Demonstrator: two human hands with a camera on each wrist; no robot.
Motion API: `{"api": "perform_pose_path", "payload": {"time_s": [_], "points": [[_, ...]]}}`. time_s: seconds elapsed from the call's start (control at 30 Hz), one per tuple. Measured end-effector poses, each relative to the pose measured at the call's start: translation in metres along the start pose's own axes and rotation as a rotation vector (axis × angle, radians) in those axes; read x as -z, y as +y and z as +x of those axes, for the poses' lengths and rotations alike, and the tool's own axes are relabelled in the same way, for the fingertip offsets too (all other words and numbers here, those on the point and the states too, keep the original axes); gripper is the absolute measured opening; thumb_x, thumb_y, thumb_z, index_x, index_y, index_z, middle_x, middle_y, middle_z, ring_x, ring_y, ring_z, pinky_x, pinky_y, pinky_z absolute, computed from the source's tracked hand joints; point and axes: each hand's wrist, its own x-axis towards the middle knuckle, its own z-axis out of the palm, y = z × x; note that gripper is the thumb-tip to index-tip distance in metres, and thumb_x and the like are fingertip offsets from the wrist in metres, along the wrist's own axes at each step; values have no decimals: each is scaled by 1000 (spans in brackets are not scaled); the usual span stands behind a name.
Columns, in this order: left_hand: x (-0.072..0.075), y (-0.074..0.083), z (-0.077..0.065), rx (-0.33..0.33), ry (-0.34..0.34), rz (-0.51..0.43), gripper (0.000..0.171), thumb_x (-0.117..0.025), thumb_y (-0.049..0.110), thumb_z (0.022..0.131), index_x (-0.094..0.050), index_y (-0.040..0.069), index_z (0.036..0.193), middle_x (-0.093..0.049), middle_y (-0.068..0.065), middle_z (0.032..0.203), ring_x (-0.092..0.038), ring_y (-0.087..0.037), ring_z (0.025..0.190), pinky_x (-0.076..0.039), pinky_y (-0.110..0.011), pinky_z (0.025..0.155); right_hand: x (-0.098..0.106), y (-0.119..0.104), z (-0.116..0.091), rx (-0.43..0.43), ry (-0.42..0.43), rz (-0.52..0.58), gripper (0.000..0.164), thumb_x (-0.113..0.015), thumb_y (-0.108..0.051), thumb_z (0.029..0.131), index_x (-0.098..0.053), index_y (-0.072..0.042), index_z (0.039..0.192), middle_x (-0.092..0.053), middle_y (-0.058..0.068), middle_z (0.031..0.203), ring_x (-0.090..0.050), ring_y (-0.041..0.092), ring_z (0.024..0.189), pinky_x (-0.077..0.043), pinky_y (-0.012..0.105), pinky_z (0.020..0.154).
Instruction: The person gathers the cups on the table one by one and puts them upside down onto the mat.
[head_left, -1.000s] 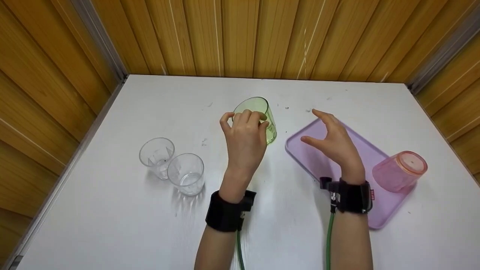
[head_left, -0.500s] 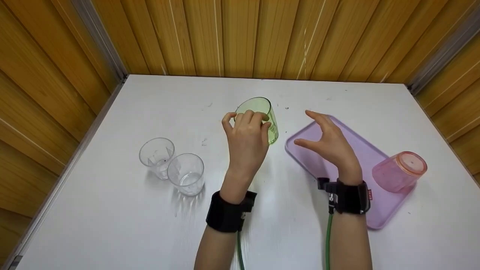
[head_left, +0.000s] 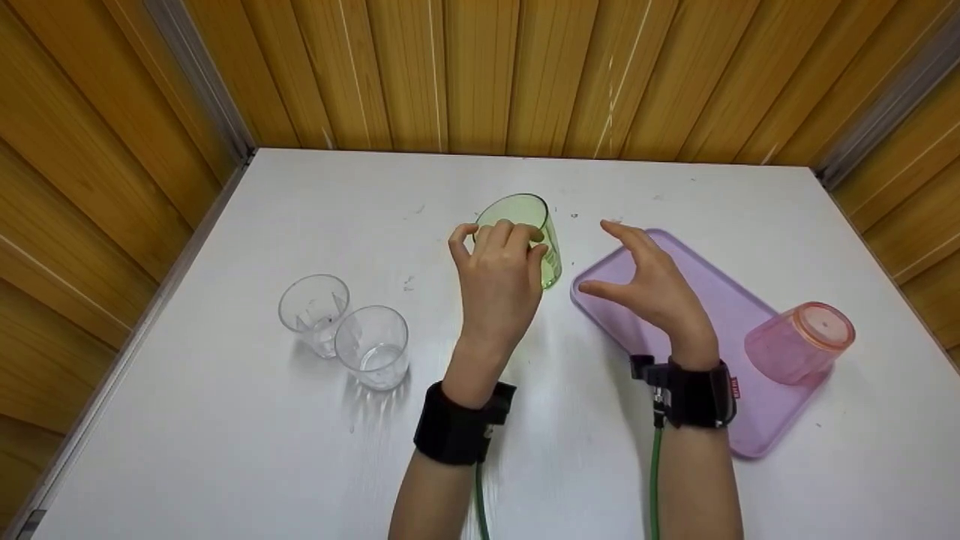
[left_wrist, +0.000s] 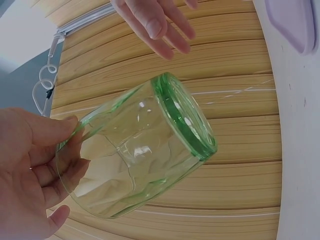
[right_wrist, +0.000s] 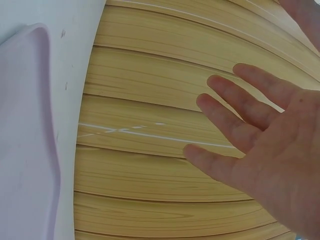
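In the head view my left hand (head_left: 500, 274) pinches the rim of a green see-through cup (head_left: 551, 259). The left wrist view shows the green cup (left_wrist: 135, 145) tilted, its thick base pointing up and to the right, thumb outside the wall and fingers inside the rim. It is held above the table. My right hand (head_left: 656, 285) is apart from the cup, to its right, over the purple tray (head_left: 720, 289). Its thumb and fingers are spread and hold nothing. The right wrist view shows the same right hand (right_wrist: 260, 135) with fingers extended.
A pink cup (head_left: 787, 349) stands upside down on the tray's right part. Two clear cups, one farther back (head_left: 315, 300) and one nearer (head_left: 375, 352), stand upright at the left of the white table (head_left: 225, 435). Wood-patterned walls (head_left: 480, 75) surround the table.
My left hand has shifted slightly to the right with the green cup. My right hand has moved a little left, closer to the cup. The tray and other cups have stayed put.
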Motion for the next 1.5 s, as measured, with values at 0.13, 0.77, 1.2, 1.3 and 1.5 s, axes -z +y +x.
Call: {"api": "perform_pose_path", "payload": {"time_s": [0.13, 0.77, 1.2, 1.3, 1.5], "points": [[0, 1, 0, -6, 3, 1, 4, -67, 18, 81, -66, 15, 83, -60, 3, 78, -57, -15, 79, -25, -41, 93, -3, -2, 1, -3, -16, 3, 87, -77, -40, 68, -36, -12, 139, -35, 11, 143, -28, 30, 133, -23, 50, 105], [0, 5, 1, -22, -5, 18, 6, -67, 20, 80, -67, 15, 84, -60, 4, 77, -57, -14, 79, -25, -40, 94, -8, -10, 2, 53, -42, 7, 86, -78, -38, 67, -37, -14, 139, -37, 8, 142, -30, 27, 132, -25, 49, 105], [-1, 8, -1, -39, -16, 11, 6, -67, 20, 81, -67, 15, 85, -61, 4, 79, -58, -14, 80, -25, -41, 95, -18, -16, 4, 91, -75, -5, 86, -79, -35, 67, -37, -11, 138, -38, 8, 141, -31, 26, 131, -25, 47, 105], [-2, 8, -1, -48, -2, 11, 7, -68, 20, 80, -67, 15, 85, -61, 4, 78, -58, -14, 79, -25, -41, 94, -20, -17, 5, 91, -77, 3, 87, -79, -38, 67, -37, -12, 138, -39, 7, 140, -31, 26, 131, -26, 48, 105], [-2, 9, -1, -55, -5, 16, 8, -68, 20, 80, -66, 14, 84, -61, 4, 79, -57, -14, 80, -25, -41, 94, -21, -18, 6, 93, -78, 10, 87, -77, -43, 66, -38, -13, 138, -39, 5, 140, -32, 25, 131, -26, 48, 104]]}}
